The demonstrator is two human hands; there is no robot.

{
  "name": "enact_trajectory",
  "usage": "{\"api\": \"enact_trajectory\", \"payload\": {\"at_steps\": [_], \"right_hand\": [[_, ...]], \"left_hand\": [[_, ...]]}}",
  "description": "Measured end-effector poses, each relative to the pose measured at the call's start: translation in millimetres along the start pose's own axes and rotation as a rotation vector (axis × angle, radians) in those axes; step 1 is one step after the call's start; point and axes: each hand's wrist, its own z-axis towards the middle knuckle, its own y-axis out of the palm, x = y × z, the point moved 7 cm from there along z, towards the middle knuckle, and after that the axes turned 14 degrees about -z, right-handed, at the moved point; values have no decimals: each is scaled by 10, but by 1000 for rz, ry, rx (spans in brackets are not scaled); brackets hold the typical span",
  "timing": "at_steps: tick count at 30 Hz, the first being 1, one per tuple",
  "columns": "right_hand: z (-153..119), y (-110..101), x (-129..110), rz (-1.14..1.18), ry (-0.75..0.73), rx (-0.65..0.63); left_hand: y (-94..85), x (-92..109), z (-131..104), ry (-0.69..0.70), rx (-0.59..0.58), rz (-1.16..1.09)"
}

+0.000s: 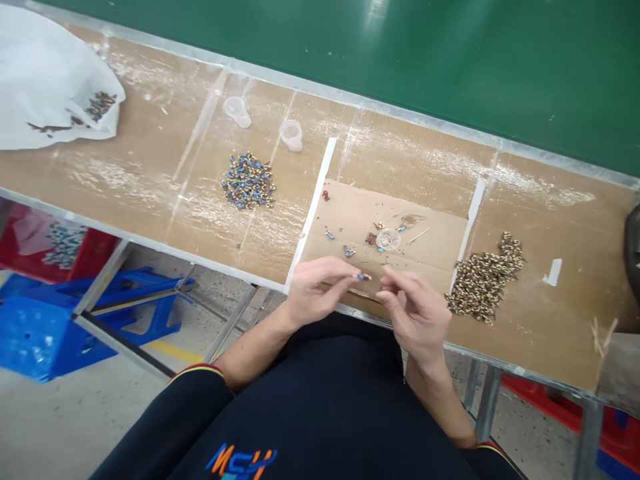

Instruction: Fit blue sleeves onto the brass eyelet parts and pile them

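Between thumb and forefinger, my left hand (320, 290) pinches a small blue and gold piece (363, 276) over the near edge of the cardboard sheet (425, 263). Just to its right is my right hand (415, 310), thumb and fingertips drawn together; whatever they may hold is too small to make out. Beyond the hands, a small clear cup (389, 239) stands on the sheet among a few blue and red pieces and a thin stick (419, 236). A pile of blue and gold pieces (249, 181) lies left; a dark and gold pile (485, 279) lies right.
Two clear plastic cups (291, 135) stand behind the blue pile. A white bag (55, 80) with dark pieces lies at the far left. A green surface (400, 60) runs along the back. Below the table's left side are a red crate (95, 253) and a blue stool (45, 333).
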Motion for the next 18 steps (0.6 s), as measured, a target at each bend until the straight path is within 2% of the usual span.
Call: {"api": "enact_trajectory", "payload": {"at_steps": [2, 5, 8, 10, 12, 14, 16, 18], "right_hand": [[-2, -87, 79, -29, 39, 61], [-1, -195, 125, -89, 42, 97], [-2, -175, 95, -87, 12, 26], [-8, -163, 71, -52, -1, 15], [-12, -190, 78, -26, 1, 45], [-10, -255, 122, -11, 6, 93], [3, -354, 209, -26, 30, 160], [31, -458, 320, -90, 70, 231]], "left_hand": [[-381, -110, 52, -31, 125, 158], [-1135, -305, 144, -94, 337, 398], [-1777, -483, 311, -153, 412, 593], [-2065, -544, 442, -159, 429, 632], [-2232, -527, 535, -136, 458, 659], [-2268, -431, 545, -72, 509, 682], [-2129, -309, 469, 26, 516, 696], [-1800, -224, 349, 128, 406, 692]]}}
